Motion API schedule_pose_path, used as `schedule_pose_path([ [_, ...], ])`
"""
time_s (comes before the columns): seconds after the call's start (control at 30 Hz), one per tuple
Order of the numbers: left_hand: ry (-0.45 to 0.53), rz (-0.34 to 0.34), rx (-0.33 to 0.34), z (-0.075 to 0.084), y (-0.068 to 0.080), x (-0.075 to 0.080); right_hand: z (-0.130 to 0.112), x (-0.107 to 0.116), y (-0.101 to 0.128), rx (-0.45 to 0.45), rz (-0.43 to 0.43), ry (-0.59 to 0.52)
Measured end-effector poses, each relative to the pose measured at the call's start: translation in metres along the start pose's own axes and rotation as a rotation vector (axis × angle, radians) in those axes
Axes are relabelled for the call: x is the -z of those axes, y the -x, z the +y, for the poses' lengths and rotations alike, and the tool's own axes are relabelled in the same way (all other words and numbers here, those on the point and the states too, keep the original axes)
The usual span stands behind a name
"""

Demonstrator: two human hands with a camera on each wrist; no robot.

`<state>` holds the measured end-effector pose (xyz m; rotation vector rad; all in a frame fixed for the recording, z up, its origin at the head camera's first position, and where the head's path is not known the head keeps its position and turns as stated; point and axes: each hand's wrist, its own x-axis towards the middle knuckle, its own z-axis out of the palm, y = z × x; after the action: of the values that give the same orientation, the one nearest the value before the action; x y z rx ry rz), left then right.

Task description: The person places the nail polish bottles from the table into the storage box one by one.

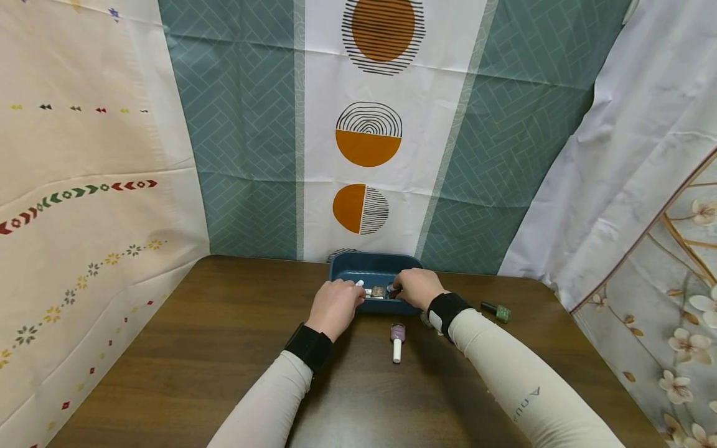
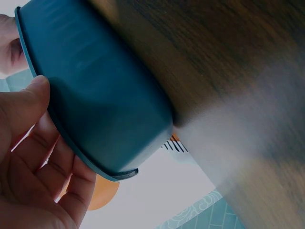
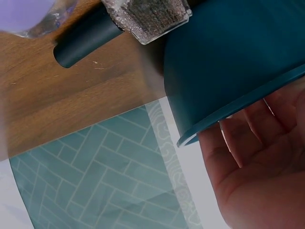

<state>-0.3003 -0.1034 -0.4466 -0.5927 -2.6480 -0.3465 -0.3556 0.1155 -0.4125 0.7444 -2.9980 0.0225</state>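
Observation:
A blue bin stands at the back of the table with several small nail polish bottles in it. My left hand is at its near left corner. In the left wrist view the thumb meets the rim and the other fingertips are hidden behind it; a white cap shows beside them, and I cannot tell whether they grip it. My right hand reaches over the right side, fingers curled down around a dark-capped nail polish bottle, mostly covered.
A purple nail polish with a white cap lies in front of the bin. A green one lies to the right. A glittery bottle with a black cap lies beside the bin, partly under my right wrist. Patterned cloth hangs behind the table.

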Motion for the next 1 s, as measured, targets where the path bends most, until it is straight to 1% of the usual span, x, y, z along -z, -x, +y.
schedule_pose_path([
  [0.27,-0.003,0.0,0.001,0.0,0.0,0.0,0.0,-0.005,0.004,0.026,0.07,0.055],
  [0.5,0.0,0.002,0.0,0.0,0.0,-0.002,-0.001,-0.007,0.002,0.0,0.078,0.047],
  [0.6,0.006,-0.007,0.005,-0.001,0.0,-0.002,0.0,-0.008,0.003,0.009,0.087,0.05],
  [0.7,0.012,-0.017,0.013,-0.001,0.0,-0.002,0.003,-0.01,0.007,0.029,0.128,0.044],
  [0.8,0.011,-0.024,0.015,-0.001,-0.001,-0.002,0.007,-0.013,0.013,0.046,0.192,0.029],
  [0.9,0.001,-0.024,0.01,-0.001,-0.002,-0.003,0.011,-0.016,0.02,0.046,0.243,0.019],
  [1.0,-0.011,-0.024,0.005,-0.003,-0.002,-0.003,0.013,-0.017,0.025,0.036,0.265,0.007],
])
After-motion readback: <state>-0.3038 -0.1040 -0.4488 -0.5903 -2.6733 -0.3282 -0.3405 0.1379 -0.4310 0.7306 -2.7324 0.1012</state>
